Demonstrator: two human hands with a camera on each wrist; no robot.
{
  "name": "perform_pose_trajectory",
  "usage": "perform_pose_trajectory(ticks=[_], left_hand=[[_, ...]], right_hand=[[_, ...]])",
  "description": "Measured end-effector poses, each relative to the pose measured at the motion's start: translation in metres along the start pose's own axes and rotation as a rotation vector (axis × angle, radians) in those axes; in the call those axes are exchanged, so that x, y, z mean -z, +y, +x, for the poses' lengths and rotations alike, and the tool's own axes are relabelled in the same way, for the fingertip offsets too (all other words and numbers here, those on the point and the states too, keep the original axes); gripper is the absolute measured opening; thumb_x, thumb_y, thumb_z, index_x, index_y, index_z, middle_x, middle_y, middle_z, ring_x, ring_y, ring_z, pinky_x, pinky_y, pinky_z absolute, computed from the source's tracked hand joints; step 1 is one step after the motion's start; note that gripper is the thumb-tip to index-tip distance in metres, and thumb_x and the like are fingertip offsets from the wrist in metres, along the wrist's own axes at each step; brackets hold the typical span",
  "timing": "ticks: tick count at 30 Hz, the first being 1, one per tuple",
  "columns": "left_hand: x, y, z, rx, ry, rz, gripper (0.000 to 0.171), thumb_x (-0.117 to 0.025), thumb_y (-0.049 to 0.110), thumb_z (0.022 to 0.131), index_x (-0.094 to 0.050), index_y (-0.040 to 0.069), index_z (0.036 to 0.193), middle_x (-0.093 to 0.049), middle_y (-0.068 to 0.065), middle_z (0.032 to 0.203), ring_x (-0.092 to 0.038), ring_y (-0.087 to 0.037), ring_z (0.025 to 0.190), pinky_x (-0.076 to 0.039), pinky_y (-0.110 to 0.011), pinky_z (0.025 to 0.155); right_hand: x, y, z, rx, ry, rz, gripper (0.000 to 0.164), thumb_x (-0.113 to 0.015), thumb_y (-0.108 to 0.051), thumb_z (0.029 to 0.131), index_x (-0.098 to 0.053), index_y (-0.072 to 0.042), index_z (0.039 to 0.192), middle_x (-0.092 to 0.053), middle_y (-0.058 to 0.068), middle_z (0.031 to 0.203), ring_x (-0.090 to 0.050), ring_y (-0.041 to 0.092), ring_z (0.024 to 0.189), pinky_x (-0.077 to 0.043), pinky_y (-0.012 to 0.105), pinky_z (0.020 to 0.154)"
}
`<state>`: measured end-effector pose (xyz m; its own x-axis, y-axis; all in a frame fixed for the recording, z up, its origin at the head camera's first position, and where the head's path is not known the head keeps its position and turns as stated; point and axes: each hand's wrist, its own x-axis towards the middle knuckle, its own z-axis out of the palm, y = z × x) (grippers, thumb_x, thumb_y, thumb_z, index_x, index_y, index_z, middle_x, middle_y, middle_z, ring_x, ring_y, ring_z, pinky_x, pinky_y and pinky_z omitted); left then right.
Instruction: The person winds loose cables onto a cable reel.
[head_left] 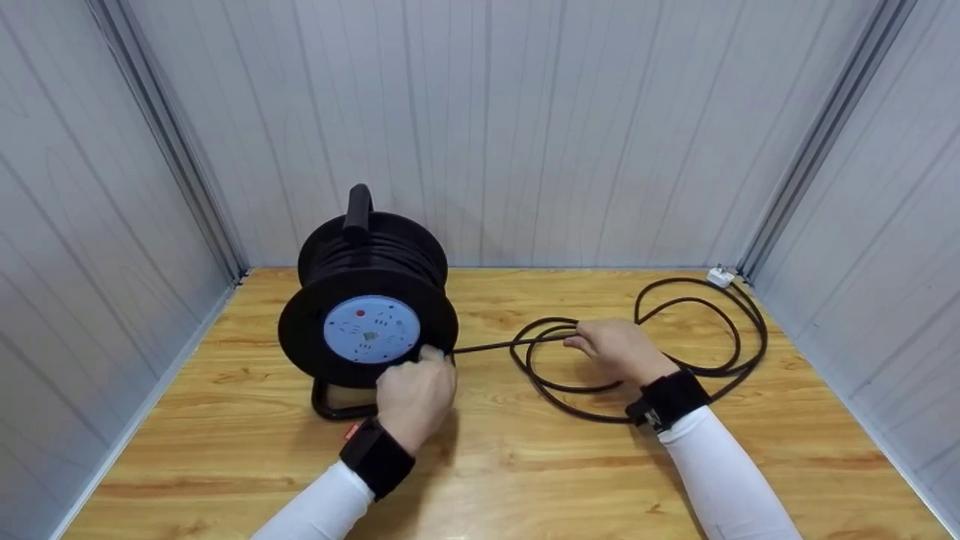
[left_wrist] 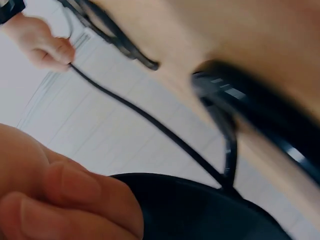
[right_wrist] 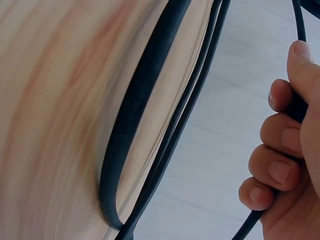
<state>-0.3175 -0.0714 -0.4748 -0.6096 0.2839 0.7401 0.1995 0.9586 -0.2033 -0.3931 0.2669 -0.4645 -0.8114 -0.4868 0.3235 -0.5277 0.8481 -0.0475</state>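
A black cable reel point(head_left: 300, 341) with a pale blue socket face point(head_left: 371, 330) stands upright on its tubular frame, left of centre. Against the lower right of its front disc, my left hand point(head_left: 416, 390) grips with curled fingers; what lies inside the grasp is hidden. The left wrist view has these bent fingers point(left_wrist: 75, 192) beside the disc's black rim point(left_wrist: 170, 187). From the reel's right side a black cable point(head_left: 495, 346) runs fairly straight to my right hand point(head_left: 616, 349). In the right wrist view, the thumb and fingers point(right_wrist: 280, 170) wrap around the cable.
Loose loops of cable point(head_left: 739, 337) lie on the wooden tabletop point(head_left: 525, 480) around and beyond my right hand. A white plug point(head_left: 720, 276) ends it near the back right corner. Pale panel walls point(head_left: 480, 135) enclose the back and both sides. The reel's carrying handle point(head_left: 358, 214) rises on top.
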Motion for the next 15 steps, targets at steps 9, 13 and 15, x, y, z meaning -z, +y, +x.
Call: perform_pose_trajectory(ticks=[9, 13, 15], left_hand=[[-0.004, -0.023, -0.023, -0.075, -0.041, 0.007, 0.034, -0.052, 0.023, 0.096, -0.057, 0.004, 0.068, -0.027, 0.003, 0.050, -0.040, -0.016, 0.033, -0.027, -0.035, 0.028], [-0.001, -0.034, -0.032, -0.095, -0.005, 0.032, 0.038, -0.058, 0.021, 0.093, -0.044, 0.012, 0.059, -0.018, 0.004, 0.053, -0.035, -0.013, 0.033, -0.024, -0.032, 0.027], [0.000, -0.039, -0.035, -0.102, -0.006, 0.038, 0.040, -0.060, 0.021, 0.092, -0.041, 0.013, 0.057, -0.017, 0.004, 0.054, -0.034, -0.013, 0.033, -0.023, -0.032, 0.027]], right_hand=[[0.001, 0.005, -0.001, 0.002, 0.036, -0.016, 0.039, -0.052, -0.046, 0.099, -0.044, -0.020, 0.071, -0.039, -0.008, 0.056, -0.042, 0.012, 0.050, -0.040, 0.034, 0.050], [0.001, 0.006, -0.003, 0.000, 0.045, -0.049, 0.040, -0.051, -0.049, 0.098, -0.044, -0.021, 0.070, -0.038, -0.009, 0.056, -0.041, 0.011, 0.049, -0.037, 0.033, 0.048], [0.002, 0.006, -0.003, -0.007, 0.044, -0.050, 0.039, -0.051, -0.049, 0.098, -0.045, -0.022, 0.071, -0.040, -0.010, 0.056, -0.042, 0.011, 0.048, -0.038, 0.032, 0.048]])
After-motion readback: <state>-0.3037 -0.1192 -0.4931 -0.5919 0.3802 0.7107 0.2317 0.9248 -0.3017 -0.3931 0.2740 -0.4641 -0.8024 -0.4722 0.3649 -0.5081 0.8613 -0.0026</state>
